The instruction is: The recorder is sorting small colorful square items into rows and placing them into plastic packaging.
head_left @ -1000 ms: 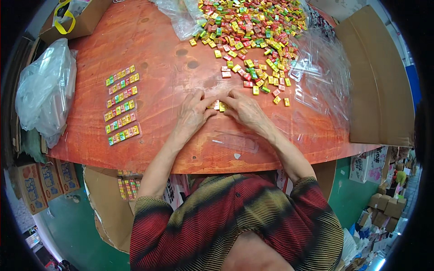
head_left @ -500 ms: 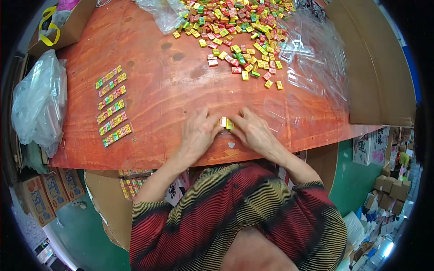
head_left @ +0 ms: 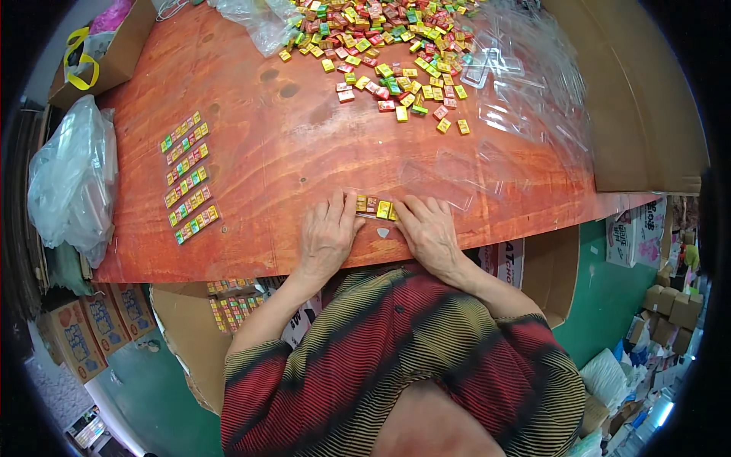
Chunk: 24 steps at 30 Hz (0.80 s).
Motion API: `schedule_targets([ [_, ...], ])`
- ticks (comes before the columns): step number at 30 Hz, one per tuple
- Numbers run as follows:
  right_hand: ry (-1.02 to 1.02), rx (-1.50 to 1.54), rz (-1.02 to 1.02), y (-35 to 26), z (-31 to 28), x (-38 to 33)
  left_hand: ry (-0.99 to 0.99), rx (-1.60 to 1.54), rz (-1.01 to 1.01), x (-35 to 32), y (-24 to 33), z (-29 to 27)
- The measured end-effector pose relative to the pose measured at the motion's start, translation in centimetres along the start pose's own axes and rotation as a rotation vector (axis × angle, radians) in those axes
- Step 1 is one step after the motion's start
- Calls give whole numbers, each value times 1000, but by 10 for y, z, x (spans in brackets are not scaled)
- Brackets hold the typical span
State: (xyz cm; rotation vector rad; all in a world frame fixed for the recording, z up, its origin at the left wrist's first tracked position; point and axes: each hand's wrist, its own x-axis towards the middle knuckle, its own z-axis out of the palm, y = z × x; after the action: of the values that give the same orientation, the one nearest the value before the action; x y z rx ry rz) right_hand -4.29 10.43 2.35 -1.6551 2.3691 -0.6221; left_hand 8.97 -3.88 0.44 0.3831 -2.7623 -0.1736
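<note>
Near the table's front edge, a short row of small printed boxes (head_left: 371, 205), yellow, reddish and white, lies in what looks like a clear plastic tray. My left hand (head_left: 328, 232) grips its left end, thumb and fingers curled in against it. At the other end my right hand (head_left: 428, 233) presses with bent fingers, partly covering the yellow boxes there. Both ends of the row are hidden by the fingers. A small pale chip-shaped piece (head_left: 383, 233) lies on the wood just below the row.
Several filled rows of boxes (head_left: 187, 180) lie at the left. A big heap of loose boxes (head_left: 381, 38) covers the far side, beside piled clear trays (head_left: 525, 84). Thin empty trays (head_left: 434, 183) lie beyond my right hand. A cardboard wall (head_left: 643, 99) borders the right.
My hands have spread a little apart, so more boxes show between them. The whole view has shifted slightly, and the clear trays beyond my right hand are more exposed.
</note>
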Motion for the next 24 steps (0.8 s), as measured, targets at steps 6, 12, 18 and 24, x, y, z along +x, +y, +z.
schedule_targets([
  [6, 48, -44, -61, 0, 13, -12, -82, -111, -49, -6, 3, 3],
  [12, 55, -26, -155, -12, 17, 11, -83, -359, -135, -9, -3, 9],
  [18, -33, -47, -188, -5, 31, 15, -250, -260, -95, -3, -6, 0],
  [24, 5, -14, -205, -9, 23, 22, 83, -568, -266, -10, -18, -8],
])
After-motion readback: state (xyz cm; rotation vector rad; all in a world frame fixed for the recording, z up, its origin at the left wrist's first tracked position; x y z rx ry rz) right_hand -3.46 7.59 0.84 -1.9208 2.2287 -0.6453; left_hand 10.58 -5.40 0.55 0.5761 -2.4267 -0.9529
